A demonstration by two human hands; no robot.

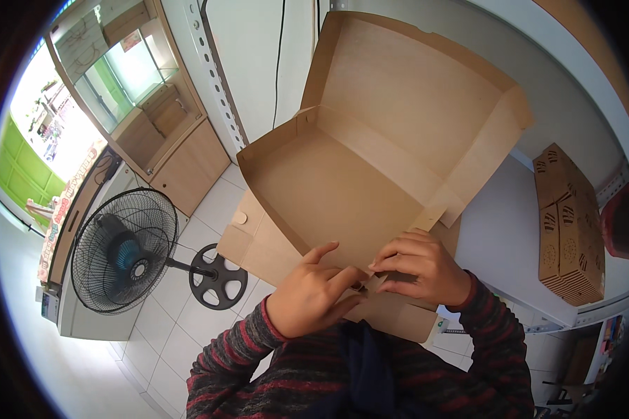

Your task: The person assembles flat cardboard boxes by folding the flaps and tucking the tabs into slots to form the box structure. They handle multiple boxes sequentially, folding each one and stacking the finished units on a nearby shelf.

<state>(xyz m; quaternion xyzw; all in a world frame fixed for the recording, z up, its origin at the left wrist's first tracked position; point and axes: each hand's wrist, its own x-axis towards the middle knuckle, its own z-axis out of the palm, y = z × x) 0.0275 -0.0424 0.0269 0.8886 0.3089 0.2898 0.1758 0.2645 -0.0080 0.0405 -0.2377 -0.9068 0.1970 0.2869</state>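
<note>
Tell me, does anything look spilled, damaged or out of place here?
Nothing looks clearly spilled or damaged. The fan at left leans in the picture, but the wide lens may explain that. The left hand and right hand are at the near edge of the open cardboard box.

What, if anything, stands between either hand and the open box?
Nothing visible does: the left hand and right hand are at the near edge of the box. The fan stands off to the left and the brown stack to the right, clear of both.
</note>
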